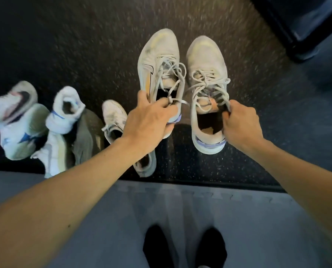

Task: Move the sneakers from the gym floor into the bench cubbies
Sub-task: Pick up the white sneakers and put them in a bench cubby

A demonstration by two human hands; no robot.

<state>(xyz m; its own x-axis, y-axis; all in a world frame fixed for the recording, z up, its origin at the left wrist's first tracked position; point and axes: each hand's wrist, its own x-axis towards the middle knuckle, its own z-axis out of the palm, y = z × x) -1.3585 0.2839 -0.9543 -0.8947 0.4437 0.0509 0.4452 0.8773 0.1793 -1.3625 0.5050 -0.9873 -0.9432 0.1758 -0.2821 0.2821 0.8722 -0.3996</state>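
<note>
The left hand [147, 117] grips the collar of the left sneaker [159, 74]; the right hand [240, 124] pinches the right sneaker [207, 89] at its opening, both at frame centre above the floor [84, 45]. They look light and soft, laces loose; the heel collar seems the surest hold.

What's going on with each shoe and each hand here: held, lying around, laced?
Left sneaker: held up, laces loose.
Right sneaker: held up, laced.
Left hand: grips left sneaker's collar.
Right hand: grips right sneaker's collar.
Shoe pile: jumbled on floor, blurred.
</note>
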